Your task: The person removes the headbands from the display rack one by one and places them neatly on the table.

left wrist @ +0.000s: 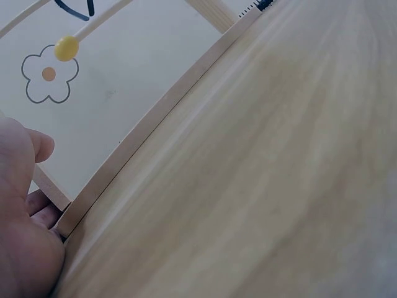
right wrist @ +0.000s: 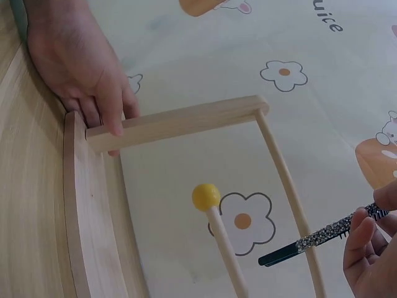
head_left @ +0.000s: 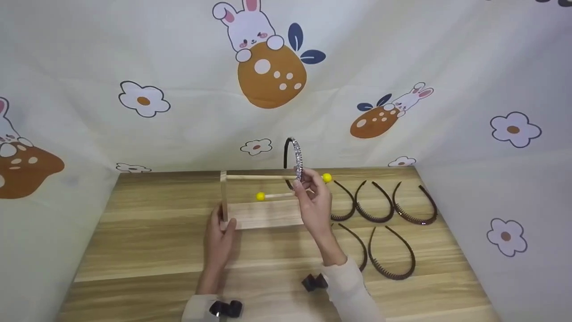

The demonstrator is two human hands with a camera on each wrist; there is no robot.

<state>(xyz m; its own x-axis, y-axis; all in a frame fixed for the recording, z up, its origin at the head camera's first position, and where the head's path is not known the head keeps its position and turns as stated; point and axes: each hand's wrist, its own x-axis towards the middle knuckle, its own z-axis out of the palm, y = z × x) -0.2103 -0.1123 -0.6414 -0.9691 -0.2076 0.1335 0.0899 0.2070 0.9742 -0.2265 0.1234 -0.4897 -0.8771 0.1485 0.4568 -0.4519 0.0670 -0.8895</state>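
Note:
A pale wooden rack (head_left: 268, 215) stands on the table, with an upright post (head_left: 224, 197) at its left end and two dowels tipped with yellow balls. My left hand (head_left: 220, 241) grips the lower left corner, thumb in front and fingers round the post, as the right wrist view also shows. Between thumb and fingers, my right hand (head_left: 317, 205) pinches a dark headband (head_left: 299, 156) covered in silver rhinestones. It arches over the upper dowel (head_left: 259, 178) near that dowel's right end; in the right wrist view the headband (right wrist: 325, 233) crosses the dowel. My right hand hides the rack's right end.
Several dark toothed headbands (head_left: 403, 273) lie in two rows on the wood-grain table (head_left: 147, 250), right of the rack. A patterned cloth wall (head_left: 187, 129) rises behind the table's far edge, and others stand at the sides.

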